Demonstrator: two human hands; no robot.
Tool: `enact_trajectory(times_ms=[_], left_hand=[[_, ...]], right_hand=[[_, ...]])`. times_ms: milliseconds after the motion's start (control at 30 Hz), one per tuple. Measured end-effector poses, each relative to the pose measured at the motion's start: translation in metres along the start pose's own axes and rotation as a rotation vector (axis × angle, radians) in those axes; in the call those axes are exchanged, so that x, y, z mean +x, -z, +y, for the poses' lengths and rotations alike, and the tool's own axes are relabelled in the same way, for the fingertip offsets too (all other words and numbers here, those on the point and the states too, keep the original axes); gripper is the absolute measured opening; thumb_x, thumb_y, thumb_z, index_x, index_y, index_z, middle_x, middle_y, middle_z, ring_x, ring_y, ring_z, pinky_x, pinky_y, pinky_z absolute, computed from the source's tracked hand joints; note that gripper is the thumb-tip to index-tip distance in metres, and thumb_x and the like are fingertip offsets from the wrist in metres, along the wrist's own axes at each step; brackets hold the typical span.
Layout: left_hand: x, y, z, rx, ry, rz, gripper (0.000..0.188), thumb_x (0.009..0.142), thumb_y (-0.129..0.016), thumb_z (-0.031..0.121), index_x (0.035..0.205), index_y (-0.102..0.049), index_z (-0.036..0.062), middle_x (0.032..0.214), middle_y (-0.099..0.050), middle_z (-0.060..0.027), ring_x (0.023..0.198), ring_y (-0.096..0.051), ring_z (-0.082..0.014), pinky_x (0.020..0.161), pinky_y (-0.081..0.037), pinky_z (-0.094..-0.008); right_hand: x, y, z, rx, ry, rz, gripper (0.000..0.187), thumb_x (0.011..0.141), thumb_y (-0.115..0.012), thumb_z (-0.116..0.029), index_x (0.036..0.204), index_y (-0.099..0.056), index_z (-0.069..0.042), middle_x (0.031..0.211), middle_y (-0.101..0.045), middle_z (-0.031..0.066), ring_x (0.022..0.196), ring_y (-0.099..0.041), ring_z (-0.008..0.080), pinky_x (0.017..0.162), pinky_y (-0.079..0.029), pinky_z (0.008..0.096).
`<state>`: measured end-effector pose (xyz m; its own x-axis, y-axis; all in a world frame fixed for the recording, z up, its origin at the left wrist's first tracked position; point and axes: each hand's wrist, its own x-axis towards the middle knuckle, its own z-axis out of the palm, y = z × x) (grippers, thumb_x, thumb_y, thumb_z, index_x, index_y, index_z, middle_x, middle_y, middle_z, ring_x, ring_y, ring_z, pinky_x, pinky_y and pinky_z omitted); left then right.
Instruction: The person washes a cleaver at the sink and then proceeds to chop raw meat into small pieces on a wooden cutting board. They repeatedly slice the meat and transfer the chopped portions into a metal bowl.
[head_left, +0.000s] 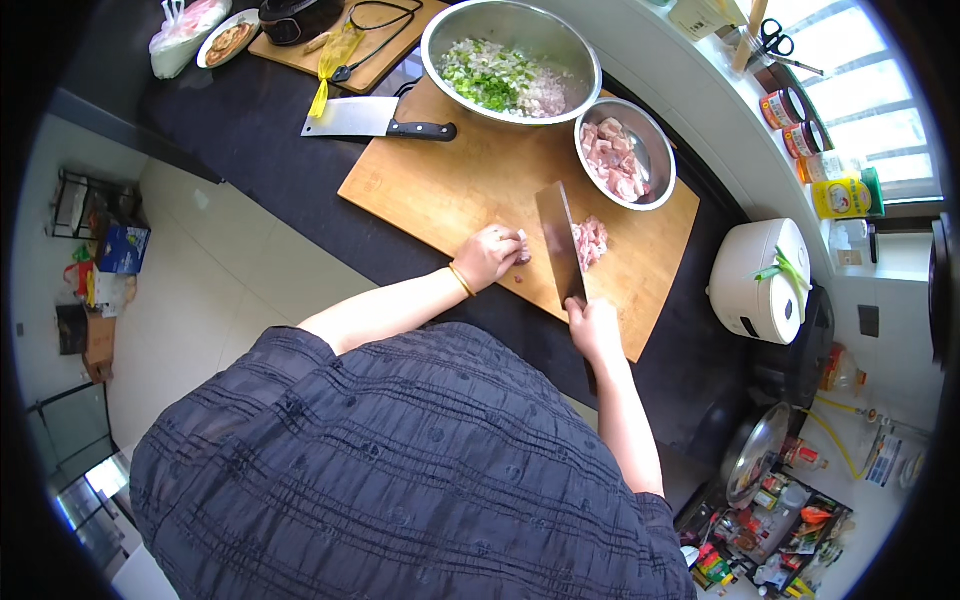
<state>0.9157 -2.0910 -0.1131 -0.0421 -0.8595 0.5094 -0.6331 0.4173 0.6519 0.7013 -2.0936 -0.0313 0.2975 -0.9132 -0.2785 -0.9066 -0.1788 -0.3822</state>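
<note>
A wooden cutting board [430,190] lies on the dark counter in front of me. My right hand [593,325] is closed round the handle of a cleaver [560,235], its broad blade standing over the board. Just right of the blade is a small heap of cut raw meat [591,241]. On the board left of the blade, my left hand [488,257], with a yellow bangle at the wrist, has its fingers curled on a piece of raw meat [523,248], mostly hidden by them. A small metal bowl [662,150] at the board's far right holds more meat chunks [613,160].
A large metal bowl [432,62] with chopped greens and minced pieces stands at the far edge of the board. Another cleaver [352,117] lies left of it. A white rice cooker [735,275] with green onion on its lid sits at right. Jars [783,108] line the windowsill.
</note>
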Motion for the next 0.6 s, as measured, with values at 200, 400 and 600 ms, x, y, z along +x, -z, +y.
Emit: enact_trajectory(times_ms=[200,400,600], left_hand=[[0.003,0.011,-0.004,-0.033,-0.035,-0.028,0.011,0.071,-0.063,0.012,0.080,-0.064,0.0065,0.085,-0.061,-0.0074,0.079,-0.059,-0.0233,0.070,-0.048,-0.0313],[0.003,0.007,-0.014,0.039,-0.075,-0.150,0.010,0.070,-0.063,0.013,0.079,-0.063,0.0066,0.084,-0.060,-0.0073,0.078,-0.058,-0.0240,0.069,-0.048,-0.0317],[0.005,0.005,-0.013,0.048,-0.055,-0.141,0.009,0.069,-0.063,0.013,0.075,-0.063,0.0067,0.080,-0.059,-0.0072,0.076,-0.058,-0.0243,0.068,-0.048,-0.0324]], right_hand=[[-0.018,-0.003,-0.015,0.017,0.079,-0.018,0.022,0.079,-0.056,-0.017,0.078,-0.063,0.005,0.073,-0.060,0.0243,0.071,-0.059,0.0375,0.069,-0.047,0.0420],[-0.018,-0.002,-0.021,-0.005,0.010,-0.073,0.025,0.079,-0.057,-0.017,0.080,-0.062,0.008,0.077,-0.060,0.0264,0.076,-0.060,0.0389,0.071,-0.048,0.0413],[-0.013,-0.009,-0.030,-0.062,0.045,-0.030,0.022,0.078,-0.055,-0.016,0.072,-0.061,0.005,0.069,-0.059,0.0253,0.067,-0.059,0.0395,0.065,-0.048,0.0441]])
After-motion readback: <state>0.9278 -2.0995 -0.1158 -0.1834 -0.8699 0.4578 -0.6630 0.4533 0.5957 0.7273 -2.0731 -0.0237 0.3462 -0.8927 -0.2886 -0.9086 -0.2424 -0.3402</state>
